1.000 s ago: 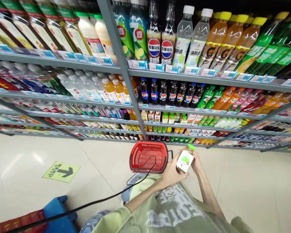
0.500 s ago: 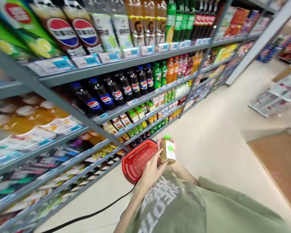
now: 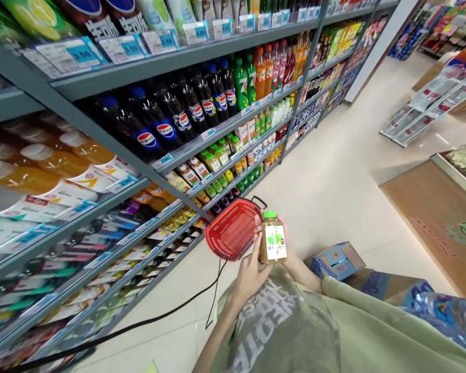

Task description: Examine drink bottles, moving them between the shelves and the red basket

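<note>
A small bottle (image 3: 275,242) with a green cap, a white label and brownish-yellow contents stands upright between my hands, its label turned towards the camera. My left hand (image 3: 250,272) grips it from the left and below, with fingertips on its side. Behind its right side, my right hand (image 3: 286,238) is wrapped round it, mostly hidden by the bottle. A red shopping basket (image 3: 236,228) with a black handle is on the floor just beyond and left of the bottle, with nothing visible inside.
Shelves (image 3: 202,142) of drink bottles run along the left. A black cable (image 3: 159,317) crosses at lower left. Cardboard boxes (image 3: 337,261) and wrapped bottles (image 3: 446,311) lie at lower right. A brown display box (image 3: 431,212) and a white rack (image 3: 423,114) stand further right.
The view has shifted, bringing the boxes at lower right and the basket's handle into sight. The bottle is still in both hands and its label faces the camera more squarely.
</note>
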Motion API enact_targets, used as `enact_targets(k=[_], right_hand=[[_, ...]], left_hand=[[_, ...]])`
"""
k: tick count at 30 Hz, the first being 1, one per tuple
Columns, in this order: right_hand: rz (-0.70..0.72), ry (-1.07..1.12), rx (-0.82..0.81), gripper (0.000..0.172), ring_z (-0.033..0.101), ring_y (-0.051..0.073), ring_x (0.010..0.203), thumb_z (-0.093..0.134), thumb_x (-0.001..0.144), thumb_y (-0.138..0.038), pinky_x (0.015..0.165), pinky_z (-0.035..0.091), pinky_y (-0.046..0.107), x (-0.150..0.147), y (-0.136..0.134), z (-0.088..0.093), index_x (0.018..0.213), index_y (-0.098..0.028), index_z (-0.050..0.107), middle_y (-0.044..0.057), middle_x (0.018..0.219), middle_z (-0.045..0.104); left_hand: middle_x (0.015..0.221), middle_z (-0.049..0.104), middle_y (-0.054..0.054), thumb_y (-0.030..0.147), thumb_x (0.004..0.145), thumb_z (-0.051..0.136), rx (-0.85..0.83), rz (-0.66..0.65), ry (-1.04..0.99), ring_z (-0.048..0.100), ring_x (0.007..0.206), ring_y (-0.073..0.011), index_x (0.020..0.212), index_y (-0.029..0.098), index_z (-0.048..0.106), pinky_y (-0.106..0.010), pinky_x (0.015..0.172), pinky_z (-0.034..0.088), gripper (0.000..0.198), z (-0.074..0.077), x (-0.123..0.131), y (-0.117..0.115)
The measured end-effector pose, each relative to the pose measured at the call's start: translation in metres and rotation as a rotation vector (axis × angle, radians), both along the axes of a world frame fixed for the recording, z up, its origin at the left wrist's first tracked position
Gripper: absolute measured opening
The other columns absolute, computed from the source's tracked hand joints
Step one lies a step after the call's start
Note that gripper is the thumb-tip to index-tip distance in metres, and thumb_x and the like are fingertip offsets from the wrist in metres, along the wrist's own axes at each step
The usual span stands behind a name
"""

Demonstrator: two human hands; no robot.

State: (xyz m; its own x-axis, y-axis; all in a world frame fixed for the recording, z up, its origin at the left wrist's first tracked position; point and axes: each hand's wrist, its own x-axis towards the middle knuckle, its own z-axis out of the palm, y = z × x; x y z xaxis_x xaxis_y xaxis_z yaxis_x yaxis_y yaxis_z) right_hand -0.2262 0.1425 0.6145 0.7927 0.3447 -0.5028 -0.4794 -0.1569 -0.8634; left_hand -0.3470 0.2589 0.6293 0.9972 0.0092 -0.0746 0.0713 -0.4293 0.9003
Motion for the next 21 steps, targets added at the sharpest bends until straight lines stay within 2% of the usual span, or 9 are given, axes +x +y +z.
enact_targets(k=[2, 5, 8, 11, 13, 16, 21], right_hand=[[-0.028, 0.048, 0.008, 0.059, 0.068, 0.031, 0.097, 0.070, 0.085, -0.064, 0.080, 0.059, 0.042, -0.014, -0.008, -0.003, 0.121, -0.018, 0.069, 0.008, 0.092, 0.070], [-0.063, 0.118, 0.095, 0.060, 0.069, 0.029, 0.092, 0.062, 0.087, -0.069, 0.080, 0.059, 0.041, -0.023, -0.017, 0.000, 0.120, -0.019, 0.067, 0.008, 0.090, 0.069], [-0.083, 0.196, 0.356, 0.058, 0.070, 0.026, 0.087, 0.053, 0.090, -0.069, 0.079, 0.060, 0.041, -0.019, -0.021, 0.012, 0.120, -0.021, 0.065, 0.006, 0.089, 0.070], [-0.066, 0.273, 0.681, 0.048, 0.069, 0.023, 0.080, 0.052, 0.093, -0.061, 0.079, 0.061, 0.041, -0.009, -0.025, 0.029, 0.121, -0.023, 0.063, 0.003, 0.088, 0.071], [-0.046, 0.326, 0.822, 0.041, 0.069, 0.021, 0.075, 0.054, 0.094, -0.055, 0.078, 0.062, 0.040, -0.002, -0.027, 0.038, 0.121, -0.024, 0.063, 0.002, 0.088, 0.072], [-0.042, 0.394, 0.905, 0.035, 0.069, 0.020, 0.073, 0.054, 0.096, -0.048, 0.076, 0.063, 0.039, 0.003, -0.029, 0.044, 0.120, -0.024, 0.064, 0.002, 0.088, 0.073], [-0.095, 0.484, 0.979, 0.030, 0.068, 0.017, 0.070, 0.057, 0.094, -0.044, 0.072, 0.062, 0.035, 0.004, -0.023, 0.042, 0.115, -0.024, 0.065, 0.000, 0.089, 0.073]], left_hand=[[0.128, 0.075, -0.017, 0.034, 0.094, 0.060, -0.023, -0.038, 0.036, 0.075, 0.111, -0.0278, 0.169, 0.016, 0.015, -0.038, 0.099, 0.057, 0.090, -0.004, -0.013, -0.003], [0.107, 0.080, -0.012, 0.032, 0.095, 0.057, -0.079, -0.079, 0.035, 0.077, 0.099, -0.0253, 0.169, 0.013, 0.014, -0.035, 0.096, 0.057, 0.088, -0.007, -0.021, -0.007], [0.100, 0.079, -0.009, 0.028, 0.093, 0.057, -0.113, -0.082, -0.003, 0.076, 0.092, -0.0224, 0.169, 0.011, 0.016, -0.032, 0.092, 0.058, 0.088, -0.009, -0.019, -0.012], [0.095, 0.079, -0.006, 0.024, 0.091, 0.057, -0.100, -0.043, -0.067, 0.075, 0.086, -0.0205, 0.168, 0.012, 0.018, -0.030, 0.084, 0.059, 0.088, -0.011, -0.012, -0.020], [0.089, 0.079, -0.005, 0.023, 0.090, 0.058, -0.083, -0.013, -0.113, 0.073, 0.080, -0.0192, 0.168, 0.012, 0.020, -0.028, 0.079, 0.059, 0.087, -0.013, -0.008, -0.026], [0.083, 0.078, -0.001, 0.019, 0.089, 0.060, -0.068, 0.031, -0.194, 0.070, 0.070, -0.0159, 0.167, 0.014, 0.027, -0.025, 0.073, 0.058, 0.085, -0.013, -0.004, -0.031], [0.067, 0.071, 0.005, 0.017, 0.090, 0.064, 0.019, 0.127, -0.447, 0.064, 0.059, -0.0112, 0.161, 0.015, 0.043, -0.021, 0.070, 0.056, 0.074, -0.014, -0.002, -0.030]])
